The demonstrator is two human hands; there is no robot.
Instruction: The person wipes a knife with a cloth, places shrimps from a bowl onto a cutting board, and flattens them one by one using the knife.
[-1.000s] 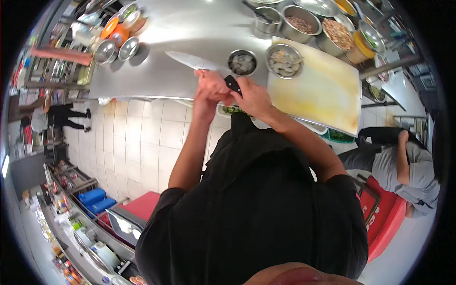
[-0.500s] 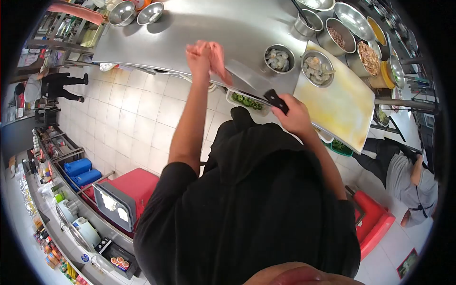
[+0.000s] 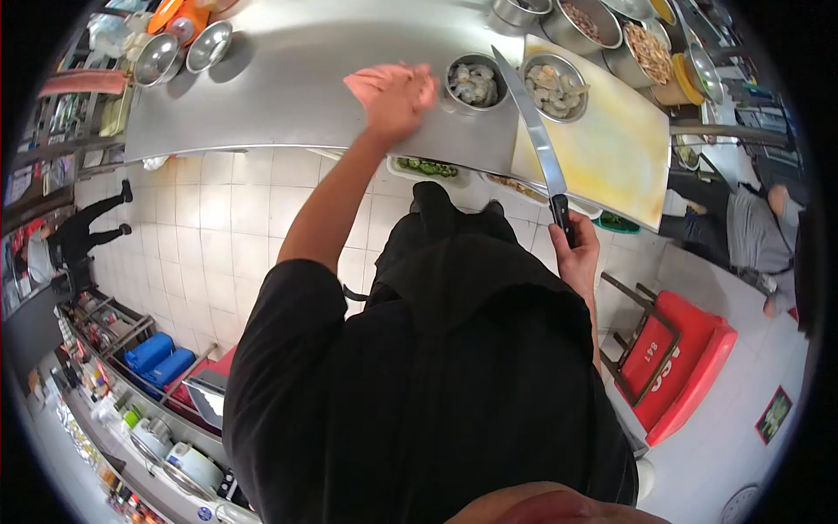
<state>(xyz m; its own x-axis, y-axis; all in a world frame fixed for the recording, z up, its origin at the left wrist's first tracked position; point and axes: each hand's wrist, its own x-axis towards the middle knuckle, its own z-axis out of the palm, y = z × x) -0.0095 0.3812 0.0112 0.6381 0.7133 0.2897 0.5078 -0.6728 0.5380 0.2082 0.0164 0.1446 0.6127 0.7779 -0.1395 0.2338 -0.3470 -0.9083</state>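
My left hand (image 3: 394, 112) presses a pink cloth (image 3: 371, 80) onto the steel worktop, just left of a metal bowl of peeled shrimp (image 3: 476, 83). Bunched cloth partly covers its fingers. My right hand (image 3: 578, 251) is closed around the black handle of a long kitchen knife (image 3: 543, 144). The blade points away from me, passing over the left side of the cutting board (image 3: 611, 157). Its tip lies between the first bowl and a second metal bowl of shrimp (image 3: 554, 87), which rests on the board.
Pots of chopped food (image 3: 644, 54) crowd the back right. Two steel bowls (image 3: 209, 47) stand at the far left of the worktop (image 3: 288, 96). Below its front edge are trays of greens (image 3: 428, 168). A red chair (image 3: 685, 362) is behind me at right; a person in grey (image 3: 759, 227) stands beyond the board.
My left hand has brought the cloth down to the worktop and right, beside the shrimp bowl. The knife has swung from pointing left to pointing forward, and my right hand has moved right.
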